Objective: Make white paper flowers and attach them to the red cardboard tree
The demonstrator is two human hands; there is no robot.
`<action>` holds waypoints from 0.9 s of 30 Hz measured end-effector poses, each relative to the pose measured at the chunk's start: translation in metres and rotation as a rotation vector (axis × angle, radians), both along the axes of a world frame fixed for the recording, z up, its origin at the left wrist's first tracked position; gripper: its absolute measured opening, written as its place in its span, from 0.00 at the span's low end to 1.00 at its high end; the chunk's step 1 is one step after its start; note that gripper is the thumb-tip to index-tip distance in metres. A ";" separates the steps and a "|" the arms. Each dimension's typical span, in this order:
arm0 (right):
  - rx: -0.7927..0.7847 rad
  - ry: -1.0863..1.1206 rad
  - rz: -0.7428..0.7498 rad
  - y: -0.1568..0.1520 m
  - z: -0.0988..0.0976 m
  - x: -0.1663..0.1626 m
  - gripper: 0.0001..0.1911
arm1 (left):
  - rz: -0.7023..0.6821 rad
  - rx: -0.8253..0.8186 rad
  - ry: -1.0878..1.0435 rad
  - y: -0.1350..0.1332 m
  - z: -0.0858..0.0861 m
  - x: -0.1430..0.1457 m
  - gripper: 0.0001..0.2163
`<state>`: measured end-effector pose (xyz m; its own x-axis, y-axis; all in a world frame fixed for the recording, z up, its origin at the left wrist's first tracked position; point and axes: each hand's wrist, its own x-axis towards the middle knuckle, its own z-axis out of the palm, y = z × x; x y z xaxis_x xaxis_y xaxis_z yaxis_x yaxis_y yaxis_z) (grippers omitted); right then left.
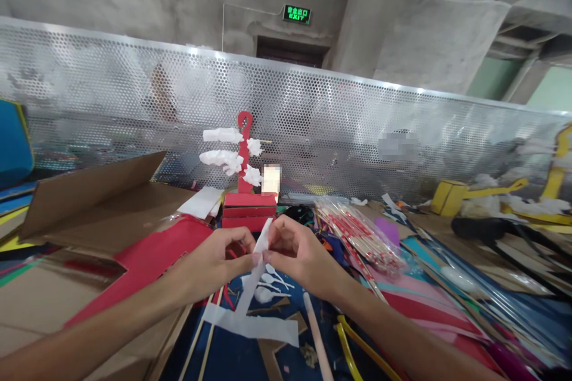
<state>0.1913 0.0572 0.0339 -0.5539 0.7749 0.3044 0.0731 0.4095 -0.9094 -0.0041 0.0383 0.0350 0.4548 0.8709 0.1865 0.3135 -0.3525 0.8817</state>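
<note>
Both hands meet in the middle, in front of the red stand. My left hand pinches a white paper strip between thumb and fingers, near its upper part. My right hand pinches the same strip from the other side, its fingertips almost touching the left ones. The strip's lower end hangs towards another white strip lying across the table. Behind the hands stands a red cardboard stand, with white paper-wrapped pieces sticking out from its post. White plastic spoons lie just below the hands.
An open cardboard box and red sheet lie left. Thin wooden sticks, a pale rod and yellow-handled scissors are near the front. Bagged red-and-white sticks lie right. A perforated metal panel stands behind.
</note>
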 end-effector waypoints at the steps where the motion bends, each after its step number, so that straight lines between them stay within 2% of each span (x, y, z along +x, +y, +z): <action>1: -0.005 0.003 -0.005 0.001 -0.001 0.000 0.12 | -0.001 0.001 0.001 0.000 0.001 0.000 0.11; 6: 0.006 0.004 -0.040 0.003 -0.003 0.001 0.12 | 0.030 0.025 0.037 -0.001 0.004 0.001 0.11; 13: -0.005 -0.005 0.000 0.000 0.000 0.000 0.09 | 0.041 0.012 0.037 -0.002 0.005 0.000 0.11; 19: 0.038 -0.039 -0.052 -0.002 0.003 0.001 0.07 | 0.031 0.076 0.057 -0.003 0.008 0.000 0.11; 27: 0.053 -0.062 -0.020 -0.002 0.001 0.000 0.07 | 0.076 0.084 0.098 -0.002 0.005 0.000 0.10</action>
